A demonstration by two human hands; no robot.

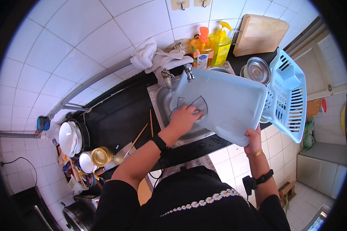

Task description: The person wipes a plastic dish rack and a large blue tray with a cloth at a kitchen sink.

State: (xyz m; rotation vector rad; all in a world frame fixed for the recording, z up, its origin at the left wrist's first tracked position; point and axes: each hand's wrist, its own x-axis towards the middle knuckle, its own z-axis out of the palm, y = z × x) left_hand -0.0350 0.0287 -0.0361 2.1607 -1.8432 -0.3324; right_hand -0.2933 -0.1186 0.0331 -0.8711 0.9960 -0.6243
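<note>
A pale blue plastic tray (228,101) lies tilted over the steel sink (162,101), below the tap (188,72). My right hand (253,140) grips its near right corner. My left hand (186,118) presses a grey cloth with a dark edge (201,105) against the left part of the tray; the fingertips are partly sunk in the cloth. The light blue slotted basket (292,98) stands just right of the tray, beside a stack of steel lids or bowls (258,70).
Two pump bottles, orange (202,47) and yellow (220,47), and a wooden cutting board (260,34) stand behind. White towels (162,57) hang near the taps. Chopsticks (137,138), a cleaver (118,157), gold bowls (100,156) and white bowls (66,138) lie left on the black counter (112,115).
</note>
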